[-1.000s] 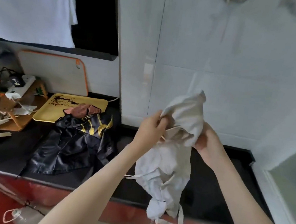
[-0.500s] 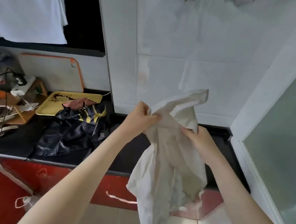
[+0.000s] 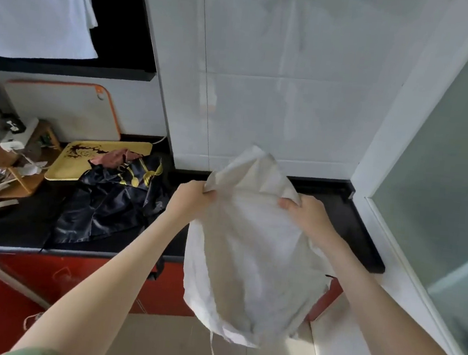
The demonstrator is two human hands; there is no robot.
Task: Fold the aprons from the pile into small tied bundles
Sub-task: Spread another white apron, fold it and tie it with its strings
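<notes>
White tiles back a black counter. Centre frame, left hand and right hand pinch a white apron by its top corners, hanging; dark aprons lie centre-left.

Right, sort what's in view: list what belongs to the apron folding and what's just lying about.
Belongs to the job: white apron, gripped at its top edge by left hand and right hand; black garment with gold print on the counter, probably another apron.
Lying about: yellow tray; orange-edged cutting board; power strip; white cloth hanging top left.
</notes>
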